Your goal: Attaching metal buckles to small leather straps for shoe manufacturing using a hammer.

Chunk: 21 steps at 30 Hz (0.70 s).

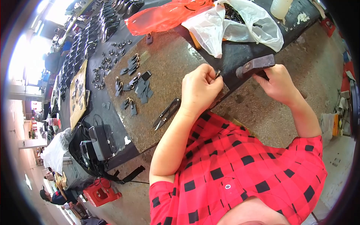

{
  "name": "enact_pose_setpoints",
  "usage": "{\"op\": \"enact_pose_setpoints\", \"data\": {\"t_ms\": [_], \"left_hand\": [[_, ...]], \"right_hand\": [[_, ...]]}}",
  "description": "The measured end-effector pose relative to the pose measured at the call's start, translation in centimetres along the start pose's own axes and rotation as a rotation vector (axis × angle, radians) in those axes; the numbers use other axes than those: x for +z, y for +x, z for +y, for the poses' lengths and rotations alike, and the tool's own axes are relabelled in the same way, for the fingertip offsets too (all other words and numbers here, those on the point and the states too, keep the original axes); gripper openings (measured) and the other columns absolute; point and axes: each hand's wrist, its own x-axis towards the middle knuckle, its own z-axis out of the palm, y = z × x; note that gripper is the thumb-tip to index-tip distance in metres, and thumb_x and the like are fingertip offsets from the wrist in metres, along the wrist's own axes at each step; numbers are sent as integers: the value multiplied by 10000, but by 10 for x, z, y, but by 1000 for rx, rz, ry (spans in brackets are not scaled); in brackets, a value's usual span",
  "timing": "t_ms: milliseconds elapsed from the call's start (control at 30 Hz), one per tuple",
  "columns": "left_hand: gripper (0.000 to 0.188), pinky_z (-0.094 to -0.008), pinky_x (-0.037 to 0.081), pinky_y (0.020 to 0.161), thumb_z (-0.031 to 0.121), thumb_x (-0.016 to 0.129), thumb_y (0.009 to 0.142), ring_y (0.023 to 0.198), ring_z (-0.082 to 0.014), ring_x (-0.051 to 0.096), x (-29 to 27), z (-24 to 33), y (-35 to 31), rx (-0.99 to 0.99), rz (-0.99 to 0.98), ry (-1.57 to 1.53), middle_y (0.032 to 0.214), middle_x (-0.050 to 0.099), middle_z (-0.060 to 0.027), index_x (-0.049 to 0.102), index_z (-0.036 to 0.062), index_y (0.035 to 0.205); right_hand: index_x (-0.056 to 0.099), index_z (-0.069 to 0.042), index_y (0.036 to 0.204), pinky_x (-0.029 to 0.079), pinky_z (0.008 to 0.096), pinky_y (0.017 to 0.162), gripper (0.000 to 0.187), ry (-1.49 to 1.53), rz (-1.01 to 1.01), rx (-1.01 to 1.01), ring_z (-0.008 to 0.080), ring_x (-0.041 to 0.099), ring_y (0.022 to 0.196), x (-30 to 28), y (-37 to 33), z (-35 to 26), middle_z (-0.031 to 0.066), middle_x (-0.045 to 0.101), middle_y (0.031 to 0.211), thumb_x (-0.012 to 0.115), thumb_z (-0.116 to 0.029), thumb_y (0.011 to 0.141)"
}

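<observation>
My right hand [279,84] grips a hammer [258,64], its dark metal head raised beyond the table's edge. Over the near right part of the brown board [168,52], my left hand [198,88] is closed, thumb and fingers pinching a small metallic piece [218,74] whose kind I cannot make out. Thread snips [167,113] with black handles lie beside my left wrist. Further left on the board rest small dark leather pieces [142,90] and several leather tabs fitted with metal rings [131,63]. One more ringed tab [149,38] lies near the board's far edge.
An orange plastic bag [168,17] and a white plastic bag [210,32] with dark items sit at the back. Many small metal-ringed parts [110,60] are scattered left of the board. A black bag with devices [99,142] stands at the left front, above a red stool [102,192].
</observation>
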Motion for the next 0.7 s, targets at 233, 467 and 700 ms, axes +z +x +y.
{"op": "enact_pose_setpoints", "data": {"t_ms": [233,467,700], "left_hand": [[200,-368,390,638,213,591,719,668,-277,492,-5,-11,-15,183,197,370,635,514,-96,538,21,697],[176,-374,373,665,204,553,750,700,-276,489,-8,-11,-33,197,170,643,689,516,-92,512,38,710],[216,-351,359,743,175,600,695,802,-239,475,-14,-16,-36,256,268,542,802,501,-57,566,58,873]], "right_hand": [[538,-42,891,444,374,577,204,96,-98,-72,327,551,694,14,14,-16,141,572,760,596,-99,704],[467,-41,885,450,374,536,205,-92,-193,-173,289,576,636,26,30,-25,116,570,684,564,-111,718],[460,-33,830,464,360,521,157,-285,-358,-230,278,592,617,25,38,-42,122,568,646,518,-61,687]]}}
